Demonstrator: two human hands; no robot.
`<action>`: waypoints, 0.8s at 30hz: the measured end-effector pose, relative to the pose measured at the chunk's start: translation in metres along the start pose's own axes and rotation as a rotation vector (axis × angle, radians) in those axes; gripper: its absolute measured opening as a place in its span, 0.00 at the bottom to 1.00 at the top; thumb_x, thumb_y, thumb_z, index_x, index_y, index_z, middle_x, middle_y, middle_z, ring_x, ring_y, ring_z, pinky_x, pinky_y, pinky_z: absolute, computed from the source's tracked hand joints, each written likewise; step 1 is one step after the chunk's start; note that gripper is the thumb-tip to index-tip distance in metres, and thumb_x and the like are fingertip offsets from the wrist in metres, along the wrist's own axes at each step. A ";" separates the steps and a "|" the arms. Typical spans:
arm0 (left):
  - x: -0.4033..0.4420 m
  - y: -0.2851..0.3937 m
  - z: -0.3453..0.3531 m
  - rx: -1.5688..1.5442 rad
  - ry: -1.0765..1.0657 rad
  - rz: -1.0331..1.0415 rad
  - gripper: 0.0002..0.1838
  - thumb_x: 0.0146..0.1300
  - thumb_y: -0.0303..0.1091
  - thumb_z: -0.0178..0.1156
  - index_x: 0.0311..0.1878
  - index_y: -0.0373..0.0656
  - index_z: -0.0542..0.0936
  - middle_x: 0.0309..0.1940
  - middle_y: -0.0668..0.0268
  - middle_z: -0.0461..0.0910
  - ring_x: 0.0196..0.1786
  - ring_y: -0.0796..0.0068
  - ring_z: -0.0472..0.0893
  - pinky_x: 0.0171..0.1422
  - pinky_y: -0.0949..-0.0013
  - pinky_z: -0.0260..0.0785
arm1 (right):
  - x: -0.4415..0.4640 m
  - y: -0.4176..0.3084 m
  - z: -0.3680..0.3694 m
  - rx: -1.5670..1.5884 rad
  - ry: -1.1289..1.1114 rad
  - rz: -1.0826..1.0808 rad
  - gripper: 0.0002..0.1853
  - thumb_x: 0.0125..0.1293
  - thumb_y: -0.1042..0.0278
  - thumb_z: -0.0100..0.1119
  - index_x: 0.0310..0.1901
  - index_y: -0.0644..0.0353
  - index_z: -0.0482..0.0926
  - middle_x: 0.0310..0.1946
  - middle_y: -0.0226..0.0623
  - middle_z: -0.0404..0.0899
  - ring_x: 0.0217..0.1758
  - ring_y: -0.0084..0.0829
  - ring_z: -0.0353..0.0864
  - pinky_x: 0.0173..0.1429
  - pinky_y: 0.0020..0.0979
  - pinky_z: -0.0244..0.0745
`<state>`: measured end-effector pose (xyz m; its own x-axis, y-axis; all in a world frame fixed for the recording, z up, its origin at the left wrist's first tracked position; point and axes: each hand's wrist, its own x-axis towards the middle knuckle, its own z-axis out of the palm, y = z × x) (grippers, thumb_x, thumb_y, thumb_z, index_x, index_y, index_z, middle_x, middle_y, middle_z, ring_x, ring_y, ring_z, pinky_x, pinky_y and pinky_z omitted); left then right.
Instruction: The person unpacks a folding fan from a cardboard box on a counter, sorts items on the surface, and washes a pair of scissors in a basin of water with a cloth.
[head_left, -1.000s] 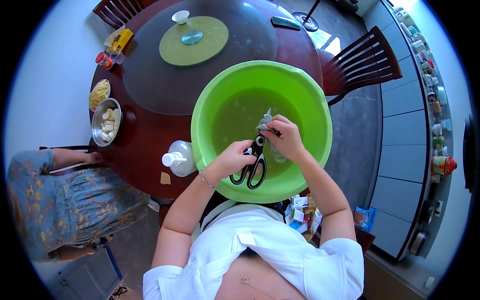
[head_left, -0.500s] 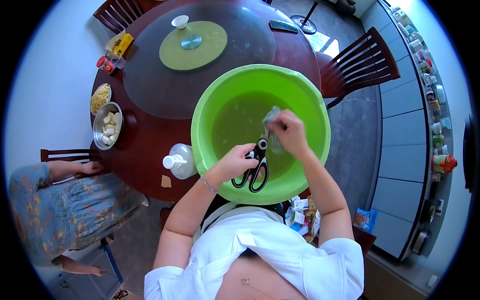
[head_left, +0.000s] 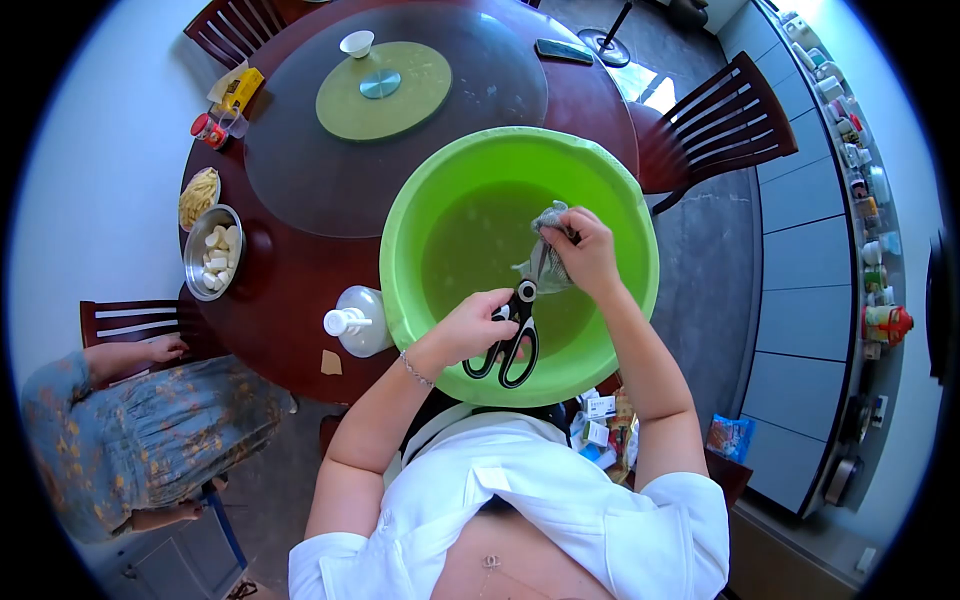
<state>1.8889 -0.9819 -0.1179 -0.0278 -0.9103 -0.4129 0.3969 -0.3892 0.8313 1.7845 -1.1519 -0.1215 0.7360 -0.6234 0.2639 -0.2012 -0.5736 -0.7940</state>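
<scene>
Black-and-white scissors [head_left: 525, 292] are held by the handles in my left hand [head_left: 477, 328], blades pointing up and slightly open. My right hand [head_left: 585, 250] pinches a grey, net-like piece of cloth [head_left: 552, 270], whose lower part hangs beside the blades. A small dark thing shows at its fingertips, too small to name. Both hands are over a large green basin [head_left: 398, 250] with cloudy brownish water [head_left: 460, 240] in it. Just left of the basin stands a clear pump bottle [head_left: 362, 322] with a white top.
On the dark red table [head_left: 290, 300] are a metal bowl of white pieces [head_left: 212, 252], a plate of yellowish strips [head_left: 199, 198], a red-lidded jar [head_left: 208, 131], a white cup [head_left: 357, 43] and a phone [head_left: 564, 50]. A person [head_left: 150, 430] stands at the left; a chair [head_left: 735, 125] is at right.
The grey cloth has shifted up and right with my right hand, and its folds have spread beside the blades. The scissors have moved slightly right. The other person has shifted a little.
</scene>
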 end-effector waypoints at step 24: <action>-0.003 -0.001 -0.002 -0.005 -0.015 -0.038 0.17 0.54 0.22 0.49 0.49 0.35 0.71 0.31 0.64 0.79 0.31 0.77 0.80 0.31 0.78 0.73 | 0.010 0.034 0.009 0.226 0.148 0.179 0.04 0.53 0.75 0.62 0.29 0.64 0.77 0.24 0.30 0.74 0.24 0.23 0.71 0.29 0.24 0.67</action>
<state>1.8905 -0.9786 -0.1186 -0.0569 -0.8968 -0.4387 0.3997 -0.4231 0.8131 1.7906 -1.1724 -0.1504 0.5969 -0.7835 0.1727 -0.1580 -0.3259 -0.9321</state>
